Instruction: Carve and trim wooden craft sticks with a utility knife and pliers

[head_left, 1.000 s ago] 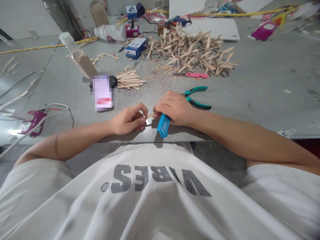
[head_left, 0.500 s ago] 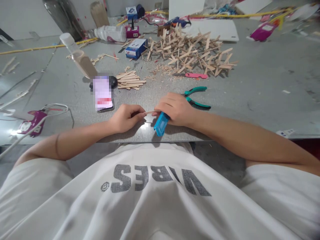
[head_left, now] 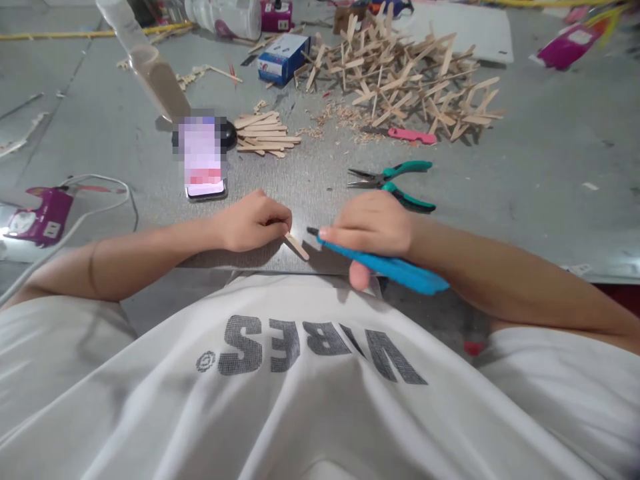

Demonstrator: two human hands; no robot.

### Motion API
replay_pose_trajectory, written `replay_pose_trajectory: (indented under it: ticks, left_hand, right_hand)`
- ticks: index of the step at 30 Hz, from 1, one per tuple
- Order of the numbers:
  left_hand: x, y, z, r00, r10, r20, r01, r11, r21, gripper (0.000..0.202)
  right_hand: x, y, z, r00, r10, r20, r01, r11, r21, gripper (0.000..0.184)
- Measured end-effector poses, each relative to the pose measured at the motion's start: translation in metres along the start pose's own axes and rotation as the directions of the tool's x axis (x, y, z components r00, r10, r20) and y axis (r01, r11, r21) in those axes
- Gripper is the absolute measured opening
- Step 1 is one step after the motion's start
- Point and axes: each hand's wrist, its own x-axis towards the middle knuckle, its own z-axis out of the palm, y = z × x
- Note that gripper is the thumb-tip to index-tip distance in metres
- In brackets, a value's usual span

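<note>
My left hand [head_left: 253, 223] rests on the grey table [head_left: 525, 167] near its front edge, fingers curled and pinching a short wooden craft stick [head_left: 297, 246] that points down and right. My right hand [head_left: 373, 230] is closed around a blue utility knife [head_left: 385, 265]. The knife lies nearly level, its dark tip towards the stick and its blue handle running right under my wrist. A small gap separates the knife tip from the stick.
Green-handled pliers [head_left: 393, 180] lie just beyond my right hand. A phone [head_left: 203, 160] leans by a small stack of sticks [head_left: 265, 133]. Farther back are a heap of glued stick crosses [head_left: 410, 80], a pink knife [head_left: 411, 136], a blue box [head_left: 283, 57] and a bottle [head_left: 150, 63].
My right hand has pulled back off the stick and turned the knife from upright to nearly level. The left hand keeps the stick, now tilted down. The camera view has dipped.
</note>
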Motion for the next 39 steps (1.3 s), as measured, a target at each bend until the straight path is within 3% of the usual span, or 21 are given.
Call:
replay_pose_trajectory:
  ticks: [4,20,27,39]
  left_hand:
    - [0.002,-0.004,-0.001,0.999,0.041,0.031,-0.042,0.999,0.031,0.023]
    - [0.003,-0.001,-0.004,0.993,0.039,0.115,-0.050,0.994,0.096,0.029]
    - [0.001,0.004,-0.004,0.985,0.020,0.171,-0.037,0.995,0.097,0.027]
    - [0.001,0.003,-0.005,0.984,0.015,0.177,-0.050,0.979,0.196,0.025]
  right_hand:
    - [0.006,-0.015,0.004,0.988,-0.098,0.117,0.092,0.994,0.058,0.042]
    - [0.007,-0.014,0.008,0.969,-0.149,0.199,0.144,0.989,0.038,0.040]
    - [0.007,-0.015,0.006,0.951,-0.132,0.280,0.132,0.991,0.018,0.039]
    - [0.003,-0.011,0.005,0.964,-0.064,0.258,0.062,0.998,0.018,0.036]
